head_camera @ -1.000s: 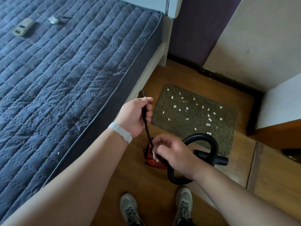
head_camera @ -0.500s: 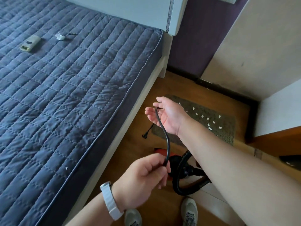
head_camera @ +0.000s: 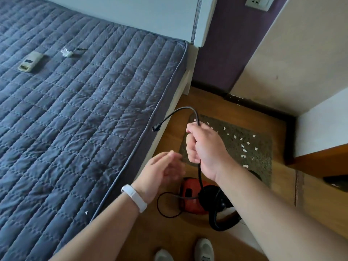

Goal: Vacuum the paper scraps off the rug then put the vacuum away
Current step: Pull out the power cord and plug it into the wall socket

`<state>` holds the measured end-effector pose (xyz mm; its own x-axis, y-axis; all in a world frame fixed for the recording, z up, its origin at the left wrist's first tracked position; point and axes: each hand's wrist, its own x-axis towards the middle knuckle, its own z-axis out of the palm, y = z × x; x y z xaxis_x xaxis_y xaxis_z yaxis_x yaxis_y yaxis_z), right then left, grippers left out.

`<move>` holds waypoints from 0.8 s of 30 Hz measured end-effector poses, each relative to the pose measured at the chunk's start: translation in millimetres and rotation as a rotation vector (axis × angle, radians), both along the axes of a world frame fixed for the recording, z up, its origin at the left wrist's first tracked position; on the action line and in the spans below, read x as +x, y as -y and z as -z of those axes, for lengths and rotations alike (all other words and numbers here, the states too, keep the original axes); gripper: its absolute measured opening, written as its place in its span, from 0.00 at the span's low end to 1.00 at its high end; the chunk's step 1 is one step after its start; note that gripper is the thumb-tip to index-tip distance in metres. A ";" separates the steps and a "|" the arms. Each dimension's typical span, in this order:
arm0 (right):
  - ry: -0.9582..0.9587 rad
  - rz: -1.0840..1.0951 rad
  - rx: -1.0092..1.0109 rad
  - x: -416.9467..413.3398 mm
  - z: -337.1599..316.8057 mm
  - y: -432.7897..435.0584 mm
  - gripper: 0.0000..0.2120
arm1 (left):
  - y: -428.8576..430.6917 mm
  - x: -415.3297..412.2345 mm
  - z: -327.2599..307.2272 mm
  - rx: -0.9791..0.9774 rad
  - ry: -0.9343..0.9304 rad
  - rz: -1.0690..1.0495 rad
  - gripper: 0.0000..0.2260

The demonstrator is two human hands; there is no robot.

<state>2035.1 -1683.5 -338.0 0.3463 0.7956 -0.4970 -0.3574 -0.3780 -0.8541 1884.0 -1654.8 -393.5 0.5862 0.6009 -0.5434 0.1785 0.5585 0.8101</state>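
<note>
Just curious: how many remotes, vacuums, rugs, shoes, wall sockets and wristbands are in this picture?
Remotes: 1
Vacuums: 1
Rugs: 1
Shoes: 2
Wall sockets: 1
Wristbands: 1
Total: 7

A home bedroom: quilted bed (head_camera: 84, 110) (remote (head_camera: 30, 61) on it); rug (head_camera: 244, 147) alongside.

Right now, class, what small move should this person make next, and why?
Probably carry the plug up to the wall socket. The right hand grips the cord with the plug dangling free, the left hand holds nothing, and the paper scraps lie on the rug, with the red vacuum on the floor nearby.
</note>
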 end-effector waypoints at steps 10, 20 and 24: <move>0.190 -0.186 0.089 51.8 1.2 15.1 0.19 | -109.8 129.2 -40.4 -0.475 0.304 -0.465 0.26; 0.246 -0.181 0.000 142.4 -6.8 8.5 0.16 | -131.2 211.0 -66.8 0.242 -0.060 -0.369 0.12; 0.374 -0.197 0.004 170.3 -9.4 -11.2 0.16 | -119.2 230.6 -67.0 0.327 -0.017 -0.158 0.12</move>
<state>2205.4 -1672.3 -328.6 0.3431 0.8664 -0.3627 0.0560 -0.4043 -0.9129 2114.6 -1535.5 -326.5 0.4647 0.8270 -0.3164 0.1261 0.2919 0.9481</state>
